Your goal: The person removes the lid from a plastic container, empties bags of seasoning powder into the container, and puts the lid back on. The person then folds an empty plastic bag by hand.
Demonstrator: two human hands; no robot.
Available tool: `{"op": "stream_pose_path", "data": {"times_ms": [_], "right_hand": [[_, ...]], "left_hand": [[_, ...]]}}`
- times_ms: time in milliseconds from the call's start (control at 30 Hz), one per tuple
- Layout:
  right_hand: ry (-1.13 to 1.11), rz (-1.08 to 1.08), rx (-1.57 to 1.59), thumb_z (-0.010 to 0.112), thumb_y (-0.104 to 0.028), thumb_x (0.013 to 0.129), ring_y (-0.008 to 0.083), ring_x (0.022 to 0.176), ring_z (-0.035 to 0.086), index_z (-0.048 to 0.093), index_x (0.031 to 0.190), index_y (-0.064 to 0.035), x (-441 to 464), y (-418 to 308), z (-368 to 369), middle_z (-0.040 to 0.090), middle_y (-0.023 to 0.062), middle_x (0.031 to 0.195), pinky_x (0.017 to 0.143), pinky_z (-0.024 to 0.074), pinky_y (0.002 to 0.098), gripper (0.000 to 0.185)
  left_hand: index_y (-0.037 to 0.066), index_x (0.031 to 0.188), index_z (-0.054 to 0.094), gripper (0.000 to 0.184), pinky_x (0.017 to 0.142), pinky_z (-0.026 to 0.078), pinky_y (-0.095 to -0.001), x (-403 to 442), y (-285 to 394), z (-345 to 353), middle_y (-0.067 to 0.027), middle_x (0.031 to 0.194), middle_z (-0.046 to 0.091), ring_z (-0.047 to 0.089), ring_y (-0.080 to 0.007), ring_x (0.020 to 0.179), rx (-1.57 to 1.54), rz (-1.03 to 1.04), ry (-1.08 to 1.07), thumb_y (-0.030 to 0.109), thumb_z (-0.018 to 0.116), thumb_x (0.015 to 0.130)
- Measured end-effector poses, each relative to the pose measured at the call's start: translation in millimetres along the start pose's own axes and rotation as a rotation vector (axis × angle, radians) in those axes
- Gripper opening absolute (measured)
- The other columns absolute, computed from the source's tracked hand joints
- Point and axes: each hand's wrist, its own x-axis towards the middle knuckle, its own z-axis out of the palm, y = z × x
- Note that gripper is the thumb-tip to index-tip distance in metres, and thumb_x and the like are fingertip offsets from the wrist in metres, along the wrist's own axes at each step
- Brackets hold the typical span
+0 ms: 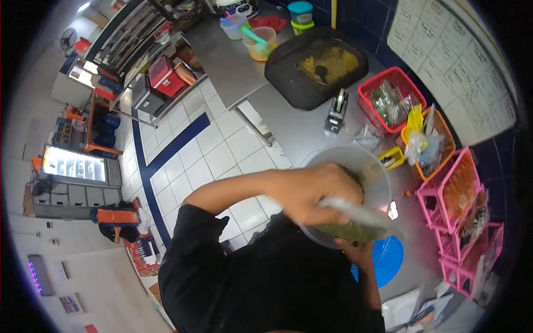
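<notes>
A large clear plastic tub (pixel 377 170) stands on the steel counter close to my body, with green contents (pixel 361 233) partly visible inside. My left hand (pixel 325 191) is over the tub, its fingers closed around a pale, translucent item (pixel 358 212). Motion smears that item, so its kind is unclear. At the tub's near side, my right hand (pixel 356 251) grips the wall low down, with part of its fingers hidden. Beneath my right forearm lies a blue round lid (pixel 388 261).
Along the wall stand a red basket (pixel 362 89) of bagged items, an orange basket (pixel 451 152) and pink racks (pixel 436 202). A tape dispenser (pixel 336 114) and a dark tray (pixel 283 72) with yellowish crumbs sit farther along. Another person (pixel 111 225) is at far left.
</notes>
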Motion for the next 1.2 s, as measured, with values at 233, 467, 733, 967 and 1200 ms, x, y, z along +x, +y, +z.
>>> {"op": "stream_pose_path", "data": {"times_ms": [233, 467, 733, 967, 1200], "right_hand": [[0.1, 0.439, 0.525, 0.063, -0.031, 0.096, 0.0273, 0.122, 0.053, 0.041, 0.141, -0.0006, 33, -15, -2, 0.053, 0.0146, 0.135, 0.105, 0.041, 0.0438, 0.059], [0.087, 0.745, 0.605, 0.059, -0.033, 0.098, 0.031, 0.124, 0.053, 0.041, 0.142, -0.0054, 47, -25, -11, 0.053, 0.0153, 0.137, 0.106, 0.0427, 0.0475, 0.056], [0.362, 0.708, 0.958, 0.057, -0.024, 0.098, 0.0222, 0.081, 0.068, 0.059, 0.113, -0.0016, 64, -2, -24, 0.067, 0.0127, 0.095, 0.067, 0.06, 0.0289, 0.027], [-0.201, 0.702, 0.848, 0.05, -0.012, 0.097, 0.0205, 0.078, 0.064, 0.055, 0.121, 0.0084, 64, -23, -58, 0.066, 0.018, 0.092, 0.069, 0.053, 0.0312, 0.032], [-0.137, -0.267, -0.811, 0.059, -0.054, 0.09, 0.0396, 0.122, 0.05, 0.042, 0.14, 0.0051, 71, -85, -35, 0.055, 0.0299, 0.126, 0.105, 0.0331, 0.0476, 0.079]], "left_hand": [[-0.006, 0.116, 0.063, 0.042, 0.086, 0.05, -0.0323, 28, -132, -16, -0.0127, 0.107, 0.068, 0.064, -0.0198, 0.096, -0.254, -0.874, 0.007, 0.025, 0.066, 0.088], [-0.004, 0.133, 0.05, 0.07, 0.098, 0.046, -0.0457, 26, -171, 5, -0.031, 0.123, 0.059, 0.06, -0.0401, 0.114, 0.358, -0.819, -0.205, 0.046, 0.063, 0.087], [0.006, 0.134, 0.049, 0.078, 0.099, 0.043, -0.0482, -47, -109, 20, -0.0242, 0.123, 0.056, 0.052, -0.0439, 0.12, 0.388, -0.271, -0.126, 0.044, 0.077, 0.072], [0.006, 0.096, 0.064, 0.043, 0.073, 0.053, -0.0497, -60, -98, 48, -0.017, 0.088, 0.067, 0.066, -0.039, 0.087, 0.619, -0.403, 0.268, 0.02, 0.076, 0.057], [0.007, 0.087, 0.066, 0.036, 0.068, 0.053, -0.0488, -66, -47, 61, -0.0126, 0.078, 0.068, 0.067, -0.0381, 0.079, 0.657, -0.518, 0.493, 0.02, 0.075, 0.055]]}}
